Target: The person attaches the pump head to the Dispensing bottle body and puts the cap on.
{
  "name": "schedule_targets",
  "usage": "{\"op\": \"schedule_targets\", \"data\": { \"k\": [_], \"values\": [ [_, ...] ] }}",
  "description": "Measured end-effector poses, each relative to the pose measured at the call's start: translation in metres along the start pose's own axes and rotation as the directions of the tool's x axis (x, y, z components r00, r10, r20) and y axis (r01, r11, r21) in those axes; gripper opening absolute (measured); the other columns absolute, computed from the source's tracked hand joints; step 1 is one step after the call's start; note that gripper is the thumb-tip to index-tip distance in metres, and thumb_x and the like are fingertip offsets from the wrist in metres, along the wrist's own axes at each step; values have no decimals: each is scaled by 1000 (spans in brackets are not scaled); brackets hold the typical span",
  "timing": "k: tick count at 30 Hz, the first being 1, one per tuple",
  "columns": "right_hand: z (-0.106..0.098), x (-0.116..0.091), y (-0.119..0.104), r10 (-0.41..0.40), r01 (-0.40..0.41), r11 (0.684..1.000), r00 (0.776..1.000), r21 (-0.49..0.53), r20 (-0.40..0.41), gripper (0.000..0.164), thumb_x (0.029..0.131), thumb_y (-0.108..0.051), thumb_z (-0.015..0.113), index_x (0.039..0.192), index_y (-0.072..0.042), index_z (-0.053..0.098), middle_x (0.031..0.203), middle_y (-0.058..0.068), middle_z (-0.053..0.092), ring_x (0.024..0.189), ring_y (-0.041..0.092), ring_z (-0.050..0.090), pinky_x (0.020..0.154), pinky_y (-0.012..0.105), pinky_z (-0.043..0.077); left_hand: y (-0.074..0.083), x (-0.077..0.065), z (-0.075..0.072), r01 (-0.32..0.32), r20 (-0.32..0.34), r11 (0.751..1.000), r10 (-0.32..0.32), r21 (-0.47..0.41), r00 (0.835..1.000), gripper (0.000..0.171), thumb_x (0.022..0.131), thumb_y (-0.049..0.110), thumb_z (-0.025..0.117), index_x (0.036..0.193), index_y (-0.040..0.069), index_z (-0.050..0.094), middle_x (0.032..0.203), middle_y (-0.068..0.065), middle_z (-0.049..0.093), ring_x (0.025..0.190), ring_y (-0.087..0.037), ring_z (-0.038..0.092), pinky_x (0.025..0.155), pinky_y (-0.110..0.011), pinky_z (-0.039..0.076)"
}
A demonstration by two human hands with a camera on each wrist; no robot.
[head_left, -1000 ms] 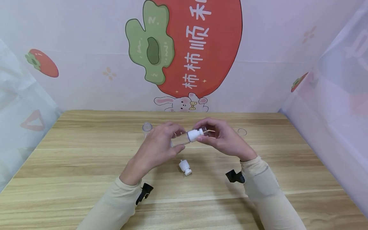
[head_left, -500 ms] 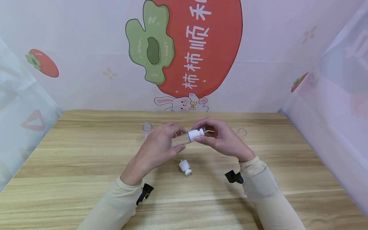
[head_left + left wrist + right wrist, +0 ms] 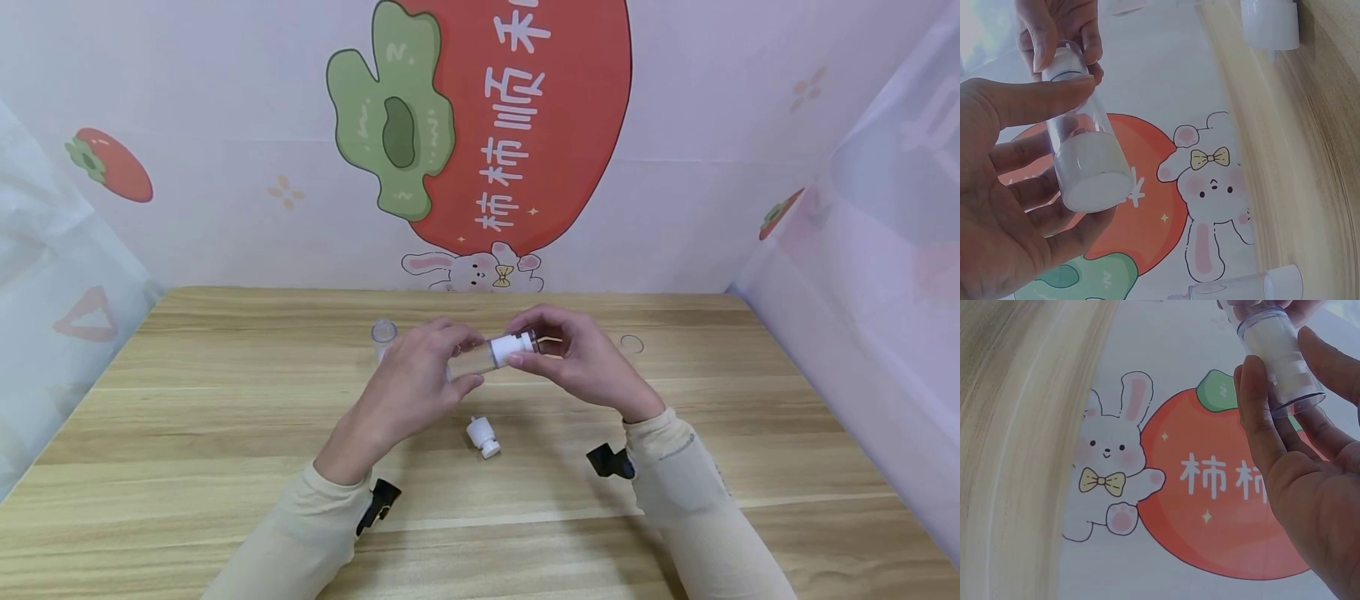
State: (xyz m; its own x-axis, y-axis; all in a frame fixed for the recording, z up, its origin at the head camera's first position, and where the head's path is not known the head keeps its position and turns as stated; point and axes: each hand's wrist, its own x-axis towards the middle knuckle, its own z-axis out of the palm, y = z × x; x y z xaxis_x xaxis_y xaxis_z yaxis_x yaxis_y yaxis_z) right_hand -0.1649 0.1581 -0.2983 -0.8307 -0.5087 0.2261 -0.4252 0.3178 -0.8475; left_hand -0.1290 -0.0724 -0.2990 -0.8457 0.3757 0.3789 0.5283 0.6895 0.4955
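Note:
A clear bottle (image 3: pixel 469 363) with a white base (image 3: pixel 1096 178) is held tilted above the table, between my two hands. My left hand (image 3: pixel 411 373) grips its body, thumb on one side and fingers on the other. On its neck sits a white pump top (image 3: pixel 506 350), with a clear cap (image 3: pixel 1300 384) over it. My right hand (image 3: pixel 581 360) holds the capped end between thumb and fingers. Below the hands, a second white pump top (image 3: pixel 483 437) lies on its side on the table.
Another clear bottle (image 3: pixel 384 333) stands behind my left hand. A clear round-edged thing (image 3: pixel 632 343), faint in outline, is on the wooden table (image 3: pixel 225 433) to the right. A printed cloth (image 3: pixel 225 225) rises behind the table's back edge.
Both hands stay almost in place with the bottle between them. The right hand and wrist have shifted very slightly; the things on the table have not moved.

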Motion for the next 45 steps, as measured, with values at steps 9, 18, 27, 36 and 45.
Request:
{"op": "schedule_targets", "data": {
  "k": [9, 18, 27, 36, 45],
  "values": [
    [2, 1, 1, -28, 28, 1000, 999, 11, -33, 28, 87, -3, 79, 114, -3, 69, 107, 7, 67, 91, 25, 65, 85, 33, 58, 2, 0, 4, 1, 2, 1000, -1, -6, 1000, 39, 81, 8, 86, 117, 4, 70, 114, -9, 66, 103, -26, 61, 88, -46, 52],
    [4, 1, 0, -62, 62, 998, 997, -5, -56, 27, 86, 0, 80, 111, -2, 71, 104, 7, 68, 88, 25, 66, 82, 34, 59, 3, -1, 3, 21, 17, 1000, -21, -17, 1000, 40, 83, 9, 85, 119, 4, 68, 115, -10, 64, 107, -27, 59, 90, -47, 52],
    [6, 1, 1, -73, 73, 997, 995, 2, -66, 26, 85, 1, 80, 109, -3, 72, 103, 7, 68, 86, 24, 66, 81, 34, 60, 3, -1, 3, 23, 20, 999, -22, -30, 1000, 40, 82, 8, 85, 118, 3, 68, 115, -10, 64, 107, -29, 58, 92, -48, 50],
    [8, 2, 1, -70, 72, 997, 995, 14, -74, 24, 85, 1, 80, 107, -2, 72, 102, 7, 69, 86, 25, 66, 81, 35, 60, 3, -1, 3, 28, 21, 999, -27, -38, 999, 40, 82, 8, 85, 118, 3, 68, 115, -10, 64, 107, -29, 59, 92, -49, 50],
    [7, 1, -2, -82, 82, 997, 995, 10, -64, 25, 85, 1, 80, 108, -2, 72, 101, 7, 70, 85, 24, 65, 80, 35, 60, 3, -1, 4, 23, 14, 999, -22, -45, 1000, 40, 81, 8, 86, 117, 3, 68, 113, -10, 64, 105, -28, 58, 91, -49, 50]
  ]
}}
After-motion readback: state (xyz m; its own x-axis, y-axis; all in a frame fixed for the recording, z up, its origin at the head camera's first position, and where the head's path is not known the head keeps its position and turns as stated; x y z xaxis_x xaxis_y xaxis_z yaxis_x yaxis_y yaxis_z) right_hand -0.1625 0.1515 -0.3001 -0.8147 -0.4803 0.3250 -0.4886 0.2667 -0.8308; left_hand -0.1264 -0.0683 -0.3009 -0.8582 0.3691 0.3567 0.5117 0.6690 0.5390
